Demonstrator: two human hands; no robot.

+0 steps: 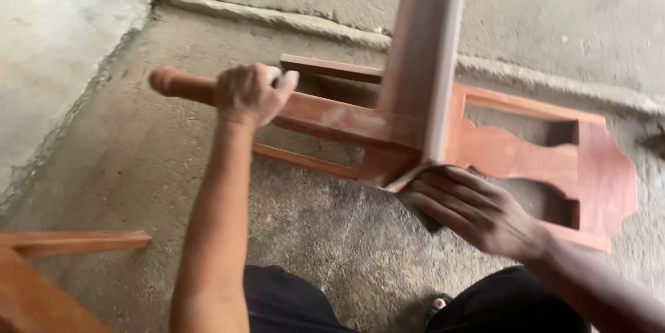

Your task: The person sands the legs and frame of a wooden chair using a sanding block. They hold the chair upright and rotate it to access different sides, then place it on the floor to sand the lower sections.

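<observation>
A reddish-brown wooden chair (422, 76) lies tipped on its side on the concrete floor, its carved back (526, 153) pointing right. My left hand (249, 94) is closed around a turned leg (176, 85) that sticks out to the left. My right hand (474, 208) presses a dark piece of sandpaper (424, 216) flat against the lower corner of the seat frame, fingers spread over it.
Rough concrete floor (332, 229) all around, with a raised seam (325, 31) running across the back. Part of another wooden piece (62, 250) juts in at the lower left. My dark trousers (291, 302) fill the bottom edge.
</observation>
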